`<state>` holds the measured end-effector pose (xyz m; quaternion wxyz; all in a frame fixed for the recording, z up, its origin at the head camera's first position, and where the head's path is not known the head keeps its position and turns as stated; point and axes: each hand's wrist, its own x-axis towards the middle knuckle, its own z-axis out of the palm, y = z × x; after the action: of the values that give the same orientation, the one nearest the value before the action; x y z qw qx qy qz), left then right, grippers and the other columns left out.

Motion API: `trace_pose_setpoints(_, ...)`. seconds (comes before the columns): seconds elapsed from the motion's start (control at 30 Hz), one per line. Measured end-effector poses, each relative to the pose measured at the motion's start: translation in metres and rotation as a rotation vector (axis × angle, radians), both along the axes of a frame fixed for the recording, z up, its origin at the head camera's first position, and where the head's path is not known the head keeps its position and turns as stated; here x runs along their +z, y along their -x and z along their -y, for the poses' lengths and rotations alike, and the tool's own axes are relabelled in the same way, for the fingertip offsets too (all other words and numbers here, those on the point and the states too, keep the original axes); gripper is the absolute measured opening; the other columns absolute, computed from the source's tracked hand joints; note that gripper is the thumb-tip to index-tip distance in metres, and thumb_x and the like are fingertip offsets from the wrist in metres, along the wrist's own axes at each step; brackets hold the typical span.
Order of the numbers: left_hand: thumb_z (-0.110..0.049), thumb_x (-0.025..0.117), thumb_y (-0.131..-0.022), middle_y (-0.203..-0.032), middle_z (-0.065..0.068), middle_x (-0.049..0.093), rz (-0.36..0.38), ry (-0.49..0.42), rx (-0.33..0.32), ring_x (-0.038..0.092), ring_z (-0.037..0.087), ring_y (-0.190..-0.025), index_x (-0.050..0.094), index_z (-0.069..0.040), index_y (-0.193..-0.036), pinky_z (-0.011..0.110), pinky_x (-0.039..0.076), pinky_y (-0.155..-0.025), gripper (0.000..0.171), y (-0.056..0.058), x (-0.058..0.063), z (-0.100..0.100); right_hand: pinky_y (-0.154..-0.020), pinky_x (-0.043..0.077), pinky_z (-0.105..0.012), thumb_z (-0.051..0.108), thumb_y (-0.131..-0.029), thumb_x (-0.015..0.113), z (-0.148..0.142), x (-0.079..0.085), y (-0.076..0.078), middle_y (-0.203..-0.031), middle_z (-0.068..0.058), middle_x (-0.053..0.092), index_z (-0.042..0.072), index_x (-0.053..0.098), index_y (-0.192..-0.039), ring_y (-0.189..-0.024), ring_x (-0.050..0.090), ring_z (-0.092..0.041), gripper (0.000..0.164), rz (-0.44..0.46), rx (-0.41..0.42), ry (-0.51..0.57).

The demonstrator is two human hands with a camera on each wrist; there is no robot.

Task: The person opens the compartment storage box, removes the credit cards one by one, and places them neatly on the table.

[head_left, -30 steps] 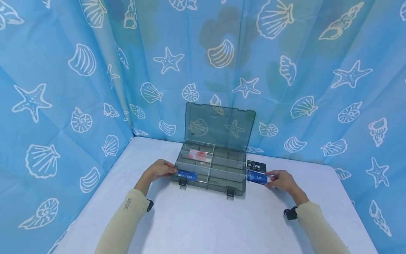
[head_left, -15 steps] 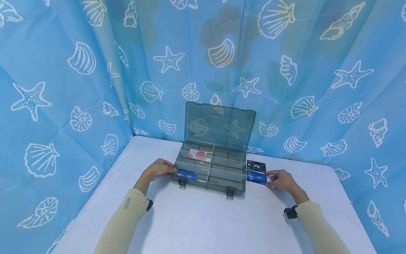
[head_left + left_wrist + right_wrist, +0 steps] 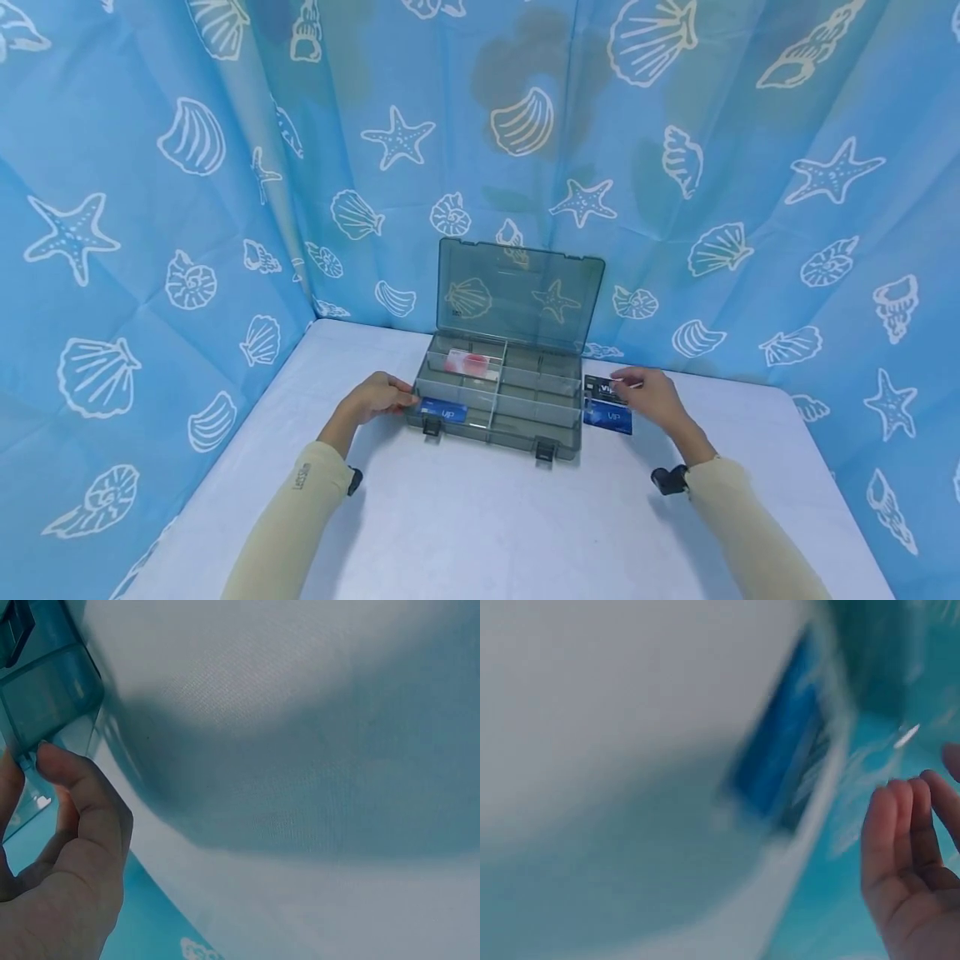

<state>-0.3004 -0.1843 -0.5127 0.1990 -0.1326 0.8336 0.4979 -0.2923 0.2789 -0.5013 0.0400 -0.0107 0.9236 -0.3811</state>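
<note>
A smoky see-through plastic compartment box (image 3: pixel 536 432) stands on the table with its lid (image 3: pixel 517 292) raised. My left hand (image 3: pixel 377 398) pinches the box's left wall near the front corner, as the left wrist view also shows. A blue card (image 3: pixel 442 411) lies in the front left compartment, a pink and white card (image 3: pixel 467 364) in one further back. Right of the box lie a black card (image 3: pixel 602 388) and a blue VIP card (image 3: pixel 609 417). My right hand (image 3: pixel 654 396) hovers over the black card's right end, fingers loosely bent, apart from the cards in the right wrist view.
A white cloth (image 3: pixel 495 525) covers the table. Behind and at the sides hangs a blue curtain (image 3: pixel 360 275) with white shells and starfish, close behind the raised lid. Thin dividers (image 3: pixel 536 411) split the box into several compartments.
My right hand has let go of the blue VIP card's right edge and moved back and left over the black card. The left hand stays at the box wall.
</note>
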Motion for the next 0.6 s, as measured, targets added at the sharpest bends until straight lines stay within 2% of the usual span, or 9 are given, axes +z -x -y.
trace_pose_setpoints(0.07, -0.012, 0.074, -0.086, -0.111, 0.015, 0.061, -0.001, -0.003, -0.003, 0.060, 0.027, -0.096, 0.059, 0.002, -0.119, 0.037, 0.052, -0.085, 0.039, -0.001, 0.002, 0.000, -0.081, 0.056, -0.042, 0.023, -0.100, 0.056, 0.027, 0.012, 0.001, -0.113, -0.021, 0.064, 0.001, 0.061, -0.125, -0.098, 0.064, -0.035, 0.034, -0.024, 0.053, 0.090)
trace_pose_setpoints(0.13, -0.012, 0.074, -0.086, -0.112, 0.015, 0.061, -0.001, -0.012, -0.001, 0.060, 0.027, -0.097, 0.059, 0.002, -0.119, 0.037, 0.052, -0.085, 0.039, -0.001, 0.003, 0.000, -0.084, 0.055, -0.044, 0.022, -0.101, 0.055, 0.058, 0.020, 0.001, -0.112, -0.022, 0.064, 0.000, 0.061, -0.125, -0.100, 0.064, -0.035, 0.034, 0.003, 0.118, 0.217)
trace_pose_setpoints(0.2, -0.012, 0.074, -0.086, -0.112, 0.016, 0.061, -0.005, -0.022, -0.004, 0.061, 0.027, -0.097, 0.059, 0.003, -0.120, 0.037, 0.053, -0.085, 0.040, -0.002, 0.003, 0.002, -0.086, 0.053, -0.045, 0.019, -0.101, 0.054, 0.091, 0.025, 0.000, -0.113, -0.024, 0.064, -0.003, 0.059, -0.126, -0.101, 0.065, -0.035, 0.034, 0.060, 0.200, 0.354)
trace_pose_setpoints(0.3, -0.012, 0.074, -0.086, -0.112, 0.016, 0.061, -0.009, -0.035, 0.003, 0.061, 0.027, -0.098, 0.059, 0.003, -0.120, 0.037, 0.053, -0.084, 0.040, 0.000, 0.000, 0.004, -0.093, 0.050, -0.046, 0.017, -0.102, 0.053, 0.138, 0.025, -0.002, -0.120, -0.028, 0.061, -0.008, 0.053, -0.130, -0.108, 0.063, -0.036, 0.038, 0.204, 0.306, 0.534)
trace_pose_setpoints(0.37, -0.011, 0.075, -0.085, -0.112, 0.016, 0.061, -0.011, -0.042, 0.009, 0.061, 0.027, -0.097, 0.060, 0.003, -0.120, 0.036, 0.053, -0.084, 0.040, 0.000, -0.002, 0.004, -0.097, 0.047, -0.046, 0.016, -0.103, 0.050, 0.165, 0.022, -0.002, -0.125, -0.031, 0.056, -0.013, 0.047, -0.133, -0.114, 0.059, -0.039, 0.041, 0.302, 0.380, 0.596)
trace_pose_setpoints(0.47, -0.012, 0.076, -0.085, -0.112, 0.015, 0.061, -0.009, -0.046, 0.021, 0.061, 0.027, -0.097, 0.060, 0.002, -0.119, 0.036, 0.053, -0.084, 0.040, 0.001, -0.003, 0.004, -0.101, 0.044, -0.046, 0.017, -0.104, 0.048, 0.197, 0.016, -0.002, -0.134, -0.034, 0.049, -0.015, 0.039, -0.138, -0.124, 0.051, -0.042, 0.047, 0.431, 0.459, 0.592)
trace_pose_setpoints(0.53, -0.011, 0.075, -0.085, -0.112, 0.015, 0.061, -0.008, -0.053, 0.025, 0.061, 0.027, -0.097, 0.060, 0.002, -0.119, 0.036, 0.054, -0.084, 0.040, 0.001, -0.003, 0.003, -0.103, 0.042, -0.046, 0.018, -0.103, 0.048, 0.213, 0.014, -0.002, -0.138, -0.033, 0.045, -0.015, 0.038, -0.138, -0.127, 0.047, -0.043, 0.048, 0.492, 0.482, 0.538)
trace_pose_setpoints(0.6, -0.011, 0.075, -0.085, -0.111, 0.015, 0.061, -0.010, -0.057, 0.030, 0.062, 0.027, -0.097, 0.060, 0.002, -0.119, 0.036, 0.054, -0.084, 0.039, 0.000, -0.003, 0.002, -0.104, 0.040, -0.047, 0.017, -0.102, 0.050, 0.225, 0.013, -0.002, -0.138, -0.031, 0.045, -0.014, 0.042, -0.133, -0.128, 0.046, -0.043, 0.045, 0.524, 0.469, 0.484)
